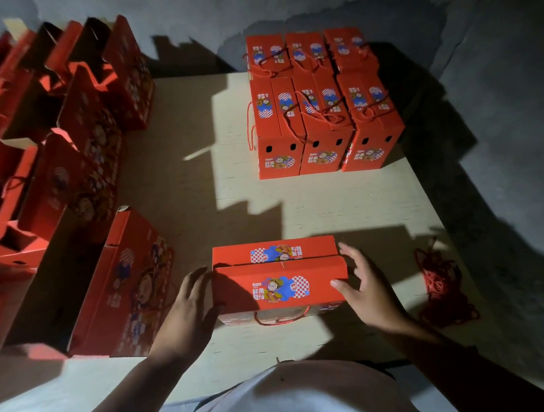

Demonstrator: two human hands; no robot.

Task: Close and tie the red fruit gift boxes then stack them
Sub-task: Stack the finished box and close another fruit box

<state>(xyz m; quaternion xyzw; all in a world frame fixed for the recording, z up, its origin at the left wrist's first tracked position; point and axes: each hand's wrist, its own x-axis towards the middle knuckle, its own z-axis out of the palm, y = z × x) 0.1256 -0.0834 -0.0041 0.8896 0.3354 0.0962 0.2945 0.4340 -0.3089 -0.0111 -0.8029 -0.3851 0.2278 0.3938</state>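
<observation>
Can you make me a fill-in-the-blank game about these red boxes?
1. The box between the left hand and right hand has its flaps ____.
2. The pile of loose cords lies to the box's ____.
3. The finished boxes stand in ____ rows.

Missing words: closed; right; two

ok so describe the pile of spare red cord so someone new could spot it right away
Start at the pale board that serves as the work surface and go to its near right edge. There, right of the right hand, lies the loose tangle of red cord. Unlike every other red thing here, it is string, not a box.
</observation>
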